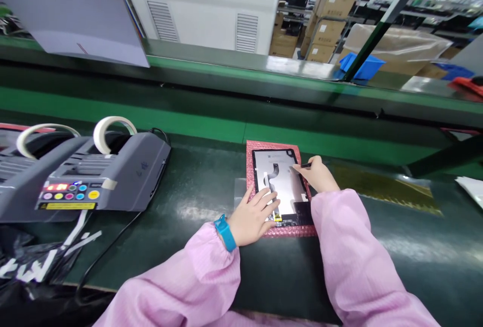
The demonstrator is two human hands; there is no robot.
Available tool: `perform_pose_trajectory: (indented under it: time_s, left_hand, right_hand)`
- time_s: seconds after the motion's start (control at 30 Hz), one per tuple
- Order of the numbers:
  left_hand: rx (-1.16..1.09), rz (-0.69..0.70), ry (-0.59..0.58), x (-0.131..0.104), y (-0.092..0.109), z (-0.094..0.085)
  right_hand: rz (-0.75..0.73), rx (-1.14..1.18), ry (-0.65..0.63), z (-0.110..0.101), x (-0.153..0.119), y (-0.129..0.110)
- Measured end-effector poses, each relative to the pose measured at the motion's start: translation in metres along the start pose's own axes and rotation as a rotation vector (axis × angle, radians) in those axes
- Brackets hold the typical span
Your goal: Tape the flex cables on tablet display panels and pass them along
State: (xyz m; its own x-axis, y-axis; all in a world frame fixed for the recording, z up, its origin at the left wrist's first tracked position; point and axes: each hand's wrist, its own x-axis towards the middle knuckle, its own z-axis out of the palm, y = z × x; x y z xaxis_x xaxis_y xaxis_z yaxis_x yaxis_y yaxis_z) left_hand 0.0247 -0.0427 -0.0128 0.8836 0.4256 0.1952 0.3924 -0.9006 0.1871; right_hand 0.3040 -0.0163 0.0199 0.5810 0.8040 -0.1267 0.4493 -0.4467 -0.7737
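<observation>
An opened tablet screen assembly (289,186) lies on a sheet of pink bubble wrap (249,153), its silvery back facing up inside a black frame. A dark ribbon cable and a white strip run along its left half. My left hand (253,215) rests with fingers spread over the lower left of the assembly, a blue band around its wrist. At the upper right edge, my right hand (320,175) is closed in a pinch around a short, thin black tool (306,165). Its fingertips are at the silvery back, and the tool's exact kind is unclear.
Two grey tape dispensers (139,171) with white tape rolls stand at the left. A black cable (116,239) trails across the table near loose tape strips (41,264). A yellowish transparent film (392,188) lies at the right, below a green ledge (211,128).
</observation>
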Motion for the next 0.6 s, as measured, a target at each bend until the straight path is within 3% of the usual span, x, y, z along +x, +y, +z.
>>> perform_pose_trajectory:
  time_s: [0.23, 0.37, 0.6]
  left_hand:
    - [-0.016, -0.035, -0.008, -0.004, 0.000, 0.004]
    - [-0.003, -0.049, 0.019, -0.006, -0.004, 0.011]
    - [0.043, -0.067, 0.054, -0.009, -0.007, 0.024]
  right_hand:
    - [-0.134, 0.276, -0.058, 0.020, 0.001, 0.005]
    - [-0.253, 0.439, -0.042, 0.029, 0.013, -0.006]
    - [-0.389, 0.500, 0.198, 0.028, 0.092, -0.065]
